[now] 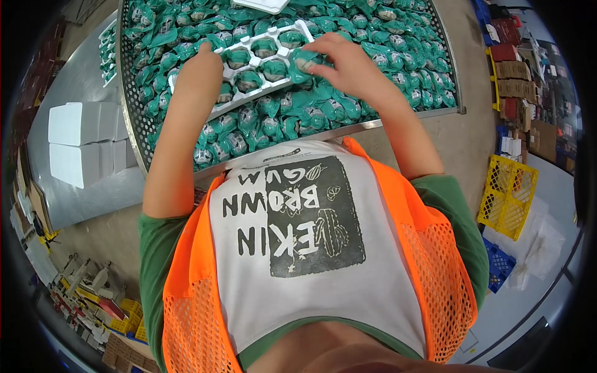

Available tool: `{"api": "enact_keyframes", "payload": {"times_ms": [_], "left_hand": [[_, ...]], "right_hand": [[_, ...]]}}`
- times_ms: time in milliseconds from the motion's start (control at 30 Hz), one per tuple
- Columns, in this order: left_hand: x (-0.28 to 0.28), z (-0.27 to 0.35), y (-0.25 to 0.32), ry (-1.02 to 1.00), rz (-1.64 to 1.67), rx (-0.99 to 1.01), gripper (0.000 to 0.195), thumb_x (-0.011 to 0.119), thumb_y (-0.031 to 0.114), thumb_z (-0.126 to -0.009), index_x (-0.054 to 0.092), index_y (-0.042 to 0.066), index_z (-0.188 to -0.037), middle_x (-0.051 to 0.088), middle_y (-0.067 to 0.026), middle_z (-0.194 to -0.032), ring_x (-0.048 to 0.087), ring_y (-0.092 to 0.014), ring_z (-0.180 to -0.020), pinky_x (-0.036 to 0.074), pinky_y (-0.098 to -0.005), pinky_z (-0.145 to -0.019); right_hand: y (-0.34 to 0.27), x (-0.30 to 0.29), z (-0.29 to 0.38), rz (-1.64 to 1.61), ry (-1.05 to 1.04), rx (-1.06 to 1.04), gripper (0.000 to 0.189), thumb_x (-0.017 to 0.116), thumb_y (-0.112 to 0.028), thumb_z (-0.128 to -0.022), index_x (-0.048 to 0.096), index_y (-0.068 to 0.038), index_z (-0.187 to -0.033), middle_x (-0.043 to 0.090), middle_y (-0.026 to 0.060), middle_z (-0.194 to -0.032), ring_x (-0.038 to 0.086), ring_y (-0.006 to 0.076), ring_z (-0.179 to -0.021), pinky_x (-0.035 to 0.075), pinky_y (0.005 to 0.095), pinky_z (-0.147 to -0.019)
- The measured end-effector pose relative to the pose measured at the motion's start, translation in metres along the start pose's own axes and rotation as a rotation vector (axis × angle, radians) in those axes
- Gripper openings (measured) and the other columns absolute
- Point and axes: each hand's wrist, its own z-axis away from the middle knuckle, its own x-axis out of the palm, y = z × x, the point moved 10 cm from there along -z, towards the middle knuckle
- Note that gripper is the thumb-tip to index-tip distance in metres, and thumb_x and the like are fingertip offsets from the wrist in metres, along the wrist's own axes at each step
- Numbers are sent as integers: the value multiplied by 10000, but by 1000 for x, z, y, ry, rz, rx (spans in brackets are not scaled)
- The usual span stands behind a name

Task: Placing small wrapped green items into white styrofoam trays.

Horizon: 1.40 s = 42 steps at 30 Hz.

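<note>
A white foam tray (280, 85) with round cells lies tilted on a layer of green-wrapped round items (270, 128) in a metal bin with perforated sides. Several of its cells hold wrapped items. My right hand (343, 65), at the tray's right end, grips a green-wrapped round item (305, 60) between thumb and fingers. At the tray's left part is my left hand (200, 65), its fingertips among green wrapping; what they grip, if anything, is hidden. Another white foam piece (266, 3) shows at the top edge.
Stacked white foam containers (84, 123) stand on a metal table (112, 191) at the left. The bin's metal rim (336, 133) runs close before my body. Farther right are a yellow plastic crate (508, 196), a blue crate (499, 263) and cardboard boxes (513, 79).
</note>
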Motion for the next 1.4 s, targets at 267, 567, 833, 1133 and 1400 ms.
{"api": "enact_keyframes", "payload": {"times_ms": [267, 567, 833, 1133, 1400], "left_hand": [[-16, 36, -7, 226, 258, -25, 317, 628, 56, -834, 578, 40, -1147, 585, -157, -1143, 599, -365, -985, 488, -439, -833], [-2, 13, -21, 128, 213, 13, 366, 661, 24, -792, 590, 38, -1152, 629, -150, -1064, 609, -363, -986, 492, -433, -832], [-2, 7, -5, 79, 86, -18, 209, 652, 23, -775, 634, 16, -983, 619, -164, -980, 617, -347, -958, 505, -448, -766], [15, 6, -11, 69, 58, -29, 115, 604, 22, -796, 643, 10, -903, 583, -151, -966, 614, -331, -922, 506, -436, -746], [-17, 19, -24, 204, 507, -40, 300, 642, 11, -825, 668, 79, -1116, 618, -127, -1136, 637, -248, -942, 518, -336, -795]], "right_hand": [[-4, 33, -21, 430, -80, -118, 295, 675, -249, -849, 683, -99, -1103, 648, 50, -994, 626, 290, -947, 516, 397, -783], [-4, 42, -24, 435, -58, -133, 276, 708, -284, -816, 721, -110, -1030, 663, 40, -960, 641, 271, -868, 516, 383, -742], [215, -119, -89, 482, 448, 153, 287, 718, -344, -816, 740, -138, -1015, 726, 47, -864, 656, 170, -693, 522, 315, -666], [142, -41, 18, 483, -329, 289, 475, 807, -227, -705, 658, -80, -1131, 676, 134, -1102, 647, 308, -1001, 512, 405, -867], [114, -61, 36, -412, 142, 329, 395, 572, -234, -973, 553, 16, -1279, 647, 108, -1128, 627, 189, -1007, 493, 319, -879]]}}
